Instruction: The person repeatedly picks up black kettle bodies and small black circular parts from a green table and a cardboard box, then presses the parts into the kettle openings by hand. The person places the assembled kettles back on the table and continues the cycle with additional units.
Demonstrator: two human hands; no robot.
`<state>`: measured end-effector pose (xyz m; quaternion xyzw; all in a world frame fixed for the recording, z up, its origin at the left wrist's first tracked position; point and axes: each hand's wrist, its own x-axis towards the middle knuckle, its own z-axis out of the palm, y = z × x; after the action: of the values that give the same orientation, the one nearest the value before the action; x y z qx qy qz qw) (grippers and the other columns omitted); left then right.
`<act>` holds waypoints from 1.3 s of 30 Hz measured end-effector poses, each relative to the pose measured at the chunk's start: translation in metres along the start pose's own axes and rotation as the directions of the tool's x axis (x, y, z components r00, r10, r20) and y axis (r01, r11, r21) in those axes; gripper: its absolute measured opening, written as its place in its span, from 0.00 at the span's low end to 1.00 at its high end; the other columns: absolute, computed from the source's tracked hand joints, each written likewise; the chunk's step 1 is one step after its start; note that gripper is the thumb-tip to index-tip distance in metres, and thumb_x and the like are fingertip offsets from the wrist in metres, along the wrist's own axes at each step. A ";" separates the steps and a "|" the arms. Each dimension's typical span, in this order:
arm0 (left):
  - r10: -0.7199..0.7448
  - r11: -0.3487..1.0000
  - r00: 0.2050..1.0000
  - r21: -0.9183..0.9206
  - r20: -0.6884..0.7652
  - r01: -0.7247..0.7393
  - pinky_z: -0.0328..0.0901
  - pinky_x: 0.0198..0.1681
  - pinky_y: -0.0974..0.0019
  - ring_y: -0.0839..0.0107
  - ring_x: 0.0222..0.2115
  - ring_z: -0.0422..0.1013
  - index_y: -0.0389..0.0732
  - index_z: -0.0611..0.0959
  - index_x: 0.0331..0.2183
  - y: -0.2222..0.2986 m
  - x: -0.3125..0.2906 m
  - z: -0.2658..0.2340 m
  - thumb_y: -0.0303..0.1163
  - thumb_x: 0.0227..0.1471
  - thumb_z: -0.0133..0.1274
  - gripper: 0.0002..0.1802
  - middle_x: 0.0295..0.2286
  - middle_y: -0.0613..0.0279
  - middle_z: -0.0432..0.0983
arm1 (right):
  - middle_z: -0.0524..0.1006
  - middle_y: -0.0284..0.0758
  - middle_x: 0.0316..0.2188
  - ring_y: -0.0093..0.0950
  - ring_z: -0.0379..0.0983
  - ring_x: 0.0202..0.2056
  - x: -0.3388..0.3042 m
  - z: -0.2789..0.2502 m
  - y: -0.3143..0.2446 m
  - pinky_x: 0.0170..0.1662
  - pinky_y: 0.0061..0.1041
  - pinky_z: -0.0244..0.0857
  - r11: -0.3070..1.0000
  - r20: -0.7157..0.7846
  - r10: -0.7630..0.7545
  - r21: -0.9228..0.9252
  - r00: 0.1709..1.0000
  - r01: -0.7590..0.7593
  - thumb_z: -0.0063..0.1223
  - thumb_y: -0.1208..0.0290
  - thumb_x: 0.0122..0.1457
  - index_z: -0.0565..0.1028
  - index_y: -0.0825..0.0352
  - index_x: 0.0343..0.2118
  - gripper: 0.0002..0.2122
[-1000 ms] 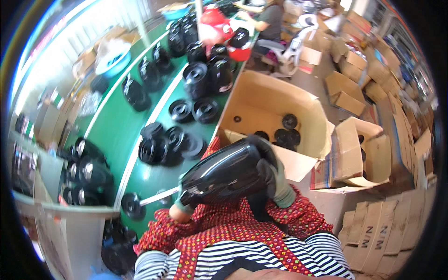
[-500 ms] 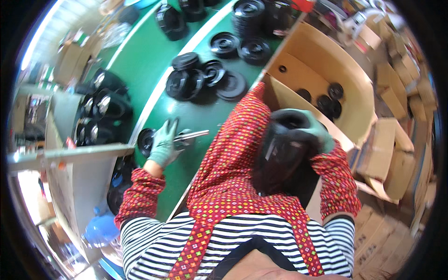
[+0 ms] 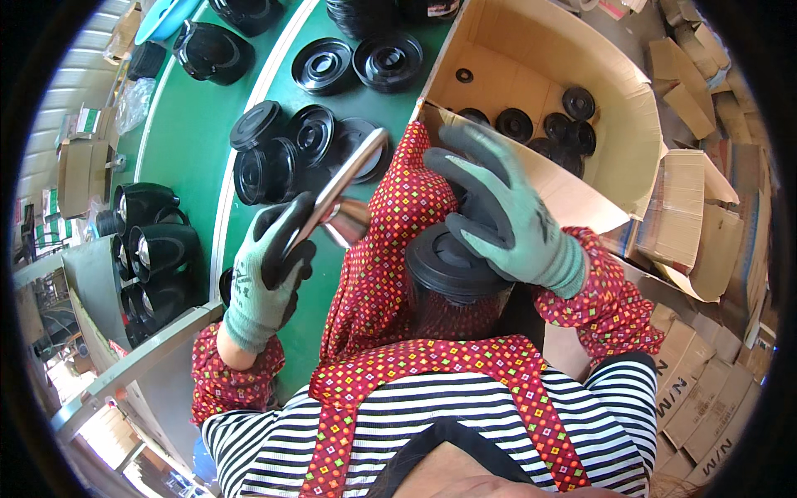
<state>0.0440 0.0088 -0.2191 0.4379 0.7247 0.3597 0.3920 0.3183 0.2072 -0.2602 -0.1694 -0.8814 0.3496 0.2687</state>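
My left hand (image 3: 267, 274), in a green glove with dark palm and fingers, is closed around a shiny metal tool (image 3: 353, 170). The tool has a long rod and a short, wider cup-shaped part (image 3: 349, 222) beside it; its kind is unclear. In my lap, against the red patterned apron (image 3: 390, 236), stands a glossy black vessel (image 3: 457, 314) with a black round ridged cap (image 3: 448, 264) on its upper end. My right hand (image 3: 519, 220), gloved alike, is above the cap with its fingers apart, slightly blurred. Whether the fingertips touch the cap cannot be told.
On the green table, black round discs (image 3: 390, 62) and stacked lids (image 3: 264, 170) lie ahead. Black jugs (image 3: 212, 54) stand farther off, more (image 3: 162, 249) at left. A cardboard box (image 3: 531, 50) holding several black discs adjoins on the right; flattened cartons (image 3: 693, 216) lie beyond.
My left hand has lifted the metal tool off the table toward my lap. The vessel now shows its capped end upward, and my right hand's fingers have spread above it.
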 end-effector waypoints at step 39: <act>0.803 0.365 0.569 -0.901 0.177 -0.234 0.69 0.49 0.36 0.46 0.34 0.78 0.36 0.84 0.29 0.010 0.107 0.099 0.45 0.65 0.51 0.22 0.29 0.51 0.80 | 0.77 0.42 0.42 0.46 0.74 0.46 -0.002 -0.031 0.026 0.50 0.45 0.66 0.982 0.343 0.187 -0.080 0.920 -0.169 0.74 0.50 0.42 0.79 0.64 0.46 0.30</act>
<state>0.1021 0.1283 -0.2804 0.5179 0.1188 0.5950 0.6030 0.3414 0.2408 -0.2606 -0.1906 -0.9043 0.3753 0.0708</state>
